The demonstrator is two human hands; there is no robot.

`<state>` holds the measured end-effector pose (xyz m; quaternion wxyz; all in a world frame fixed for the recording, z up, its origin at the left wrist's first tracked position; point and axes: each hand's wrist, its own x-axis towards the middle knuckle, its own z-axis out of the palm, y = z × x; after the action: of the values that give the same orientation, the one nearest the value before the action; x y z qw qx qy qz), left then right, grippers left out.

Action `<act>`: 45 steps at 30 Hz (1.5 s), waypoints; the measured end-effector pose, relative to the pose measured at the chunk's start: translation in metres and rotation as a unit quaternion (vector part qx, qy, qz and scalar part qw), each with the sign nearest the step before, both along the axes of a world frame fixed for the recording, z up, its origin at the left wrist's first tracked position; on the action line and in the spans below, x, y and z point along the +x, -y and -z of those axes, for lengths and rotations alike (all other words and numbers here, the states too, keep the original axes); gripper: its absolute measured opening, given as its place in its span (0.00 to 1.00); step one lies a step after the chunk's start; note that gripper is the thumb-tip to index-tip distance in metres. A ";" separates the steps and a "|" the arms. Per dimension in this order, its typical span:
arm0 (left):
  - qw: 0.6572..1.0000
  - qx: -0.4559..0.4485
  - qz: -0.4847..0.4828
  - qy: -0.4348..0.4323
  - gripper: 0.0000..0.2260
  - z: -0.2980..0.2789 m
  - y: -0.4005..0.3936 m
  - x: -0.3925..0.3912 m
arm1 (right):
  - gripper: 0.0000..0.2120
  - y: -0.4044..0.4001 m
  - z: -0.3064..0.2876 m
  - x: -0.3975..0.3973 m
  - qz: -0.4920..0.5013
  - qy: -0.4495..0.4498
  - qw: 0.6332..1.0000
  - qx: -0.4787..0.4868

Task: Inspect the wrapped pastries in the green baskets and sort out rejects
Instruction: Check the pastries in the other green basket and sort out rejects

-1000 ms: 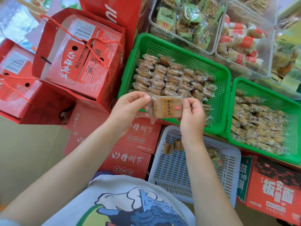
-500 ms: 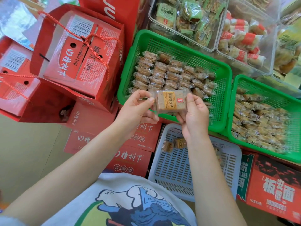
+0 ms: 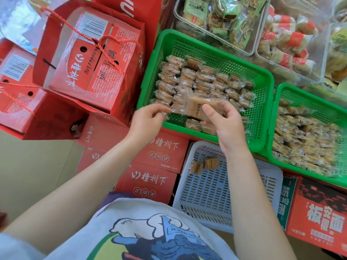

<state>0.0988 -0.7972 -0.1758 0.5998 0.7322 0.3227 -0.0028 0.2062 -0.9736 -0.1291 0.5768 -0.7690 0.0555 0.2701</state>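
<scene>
Holding one pastry [image 3: 195, 109] over left green basket [image 3: 262, 117] — left hand [image 3: 148, 121] pinches wrapper end, right hand [image 3: 223, 121] grips the other; white basket [image 3: 206, 194] below holds two.

red cartons [image 3: 150, 177]: white "桂树下"
bagged carton [image 3: 93, 72]: white "桂树下" and a barcode
right box [image 3: 323, 222]: "板" and "面"
held pastry [image 3: 195, 109]: print blurred, unreadable

The green baskets [image 3: 262, 102] and the pale blue basket [image 3: 216, 199] are moulded plastic lattice with a slight sheen. The held pastry [image 3: 193, 107] sits in clear, crinkled, glossy film. The red cartons [image 3: 150, 177] are printed cardboard, one wrapped in shiny film [image 3: 93, 59].
</scene>
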 end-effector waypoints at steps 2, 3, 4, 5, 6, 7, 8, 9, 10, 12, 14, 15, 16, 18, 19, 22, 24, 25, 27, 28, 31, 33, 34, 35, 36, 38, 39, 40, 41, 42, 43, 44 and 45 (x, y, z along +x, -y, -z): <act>0.972 0.211 0.094 0.035 0.13 0.014 -0.011 -0.001 | 0.16 -0.002 0.005 0.007 -0.020 0.046 0.998 -0.049; 0.945 0.281 0.165 0.039 0.12 0.022 -0.015 0.000 | 0.16 -0.004 0.008 0.009 -0.048 0.060 0.994 -0.076; 0.917 0.323 0.234 0.021 0.13 0.028 -0.017 0.002 | 0.17 -0.007 0.012 0.011 -0.088 0.064 0.989 -0.101; 0.891 0.352 0.286 -0.005 0.15 0.033 -0.018 0.004 | 0.18 -0.009 0.017 0.012 -0.143 0.068 0.978 -0.139; 0.871 0.374 0.318 -0.024 0.17 0.037 -0.017 0.006 | 0.19 -0.012 0.023 0.012 -0.205 0.086 0.955 -0.194; 0.858 0.392 0.331 -0.031 0.19 0.041 -0.017 0.007 | 0.19 -0.015 0.028 0.012 -0.263 0.115 0.924 -0.251; 0.851 0.403 0.335 -0.036 0.21 0.045 -0.017 0.007 | 0.21 -0.017 0.034 0.011 -0.300 0.136 0.898 -0.291; 0.845 0.413 0.336 -0.037 0.24 0.048 -0.017 0.007 | 0.23 -0.019 0.037 0.010 -0.317 0.145 0.885 -0.308; 0.843 0.418 0.337 -0.039 0.26 0.050 -0.017 0.006 | 0.24 -0.022 0.039 0.009 -0.324 0.148 0.882 -0.309; 0.838 0.423 0.342 -0.041 0.28 0.054 -0.017 0.003 | 0.23 -0.028 0.041 0.007 -0.344 0.153 0.881 -0.287; 0.837 0.429 0.337 -0.041 0.27 0.056 -0.016 0.003 | 0.22 -0.034 0.043 0.008 -0.368 0.155 0.874 -0.278; 0.840 0.429 0.329 -0.039 0.27 0.056 -0.015 0.004 | 0.20 -0.037 0.043 0.009 -0.374 0.155 0.872 -0.276; 0.845 0.426 0.320 -0.038 0.26 0.055 -0.015 0.004 | 0.18 -0.039 0.045 0.011 -0.376 0.156 0.871 -0.274; 0.858 0.417 0.299 -0.033 0.25 0.054 -0.013 0.005 | 0.11 -0.040 0.046 0.016 -0.365 0.159 0.879 -0.261; 0.864 0.413 0.286 -0.026 0.24 0.055 -0.012 0.005 | 0.08 -0.040 0.047 0.018 -0.361 0.162 0.883 -0.254; 0.879 0.405 0.252 0.001 0.21 0.057 -0.009 0.005 | 0.03 -0.038 0.053 0.023 -0.385 0.182 0.855 -0.296; 0.882 0.400 0.249 0.022 0.20 0.057 -0.009 0.003 | 0.04 -0.038 0.058 0.022 -0.410 0.191 0.829 -0.329; 0.878 0.401 0.259 0.031 0.19 0.057 -0.010 0.002 | 0.06 -0.040 0.061 0.021 -0.423 0.193 0.820 -0.333; 0.862 0.406 0.301 0.034 0.19 0.057 -0.013 0.000 | 0.09 -0.043 0.063 0.020 -0.443 0.193 0.809 -0.335; 0.851 0.412 0.325 0.027 0.20 0.058 -0.014 -0.001 | 0.10 -0.044 0.062 0.021 -0.449 0.188 0.807 -0.335; 0.834 0.414 0.365 -0.017 0.25 0.057 -0.015 0.002 | 0.14 -0.047 0.057 0.029 -0.463 0.175 0.802 -0.333; 0.833 0.405 0.375 -0.043 0.27 0.055 -0.013 0.006 | 0.10 -0.051 0.055 0.034 -0.433 0.209 0.811 -0.331; 0.834 0.400 0.377 -0.051 0.29 0.053 -0.013 0.008 | 0.08 -0.053 0.056 0.034 -0.409 0.233 0.818 -0.332; 0.837 0.394 0.377 -0.056 0.30 0.052 -0.012 0.010 | 0.06 -0.055 0.058 0.034 -0.389 0.250 0.821 -0.334; 0.840 0.389 0.374 -0.060 0.31 0.050 -0.011 0.011 | 0.05 -0.057 0.061 0.033 -0.381 0.264 0.819 -0.340; 0.847 0.383 0.362 -0.067 0.31 0.048 -0.010 0.012 | 0.07 -0.059 0.069 0.030 -0.392 0.283 0.799 -0.358; 0.850 0.381 0.356 -0.070 0.29 0.047 -0.009 0.013 | 0.08 -0.059 0.073 0.029 -0.399 0.289 0.788 -0.369; 0.852 0.381 0.351 -0.073 0.27 0.047 -0.008 0.013 | 0.10 -0.059 0.077 0.029 -0.400 0.294 0.781 -0.378; 0.854 0.381 0.347 -0.073 0.25 0.048 -0.008 0.014 | 0.11 -0.059 0.080 0.029 -0.398 0.301 0.777 -0.384; 0.855 0.382 0.344 -0.071 0.24 0.049 -0.007 0.013 | 0.10 -0.059 0.082 0.029 -0.398 0.311 0.772 -0.387; 0.855 0.383 0.343 -0.068 0.24 0.049 -0.007 0.013 | 0.09 -0.059 0.085 0.029 -0.398 0.323 0.765 -0.389; 0.855 0.383 0.343 -0.062 0.25 0.049 -0.007 0.013 | 0.08 -0.058 0.086 0.029 -0.398 0.337 0.758 -0.391; 0.856 0.384 0.341 -0.058 0.26 0.049 -0.007 0.012 | 0.07 -0.058 0.088 0.029 -0.398 0.349 0.752 -0.393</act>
<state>0.1106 -0.7898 -0.2252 0.2123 0.9671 0.0623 -0.1258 0.2349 -0.9157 -0.2170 0.0436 -0.9211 -0.3597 0.1426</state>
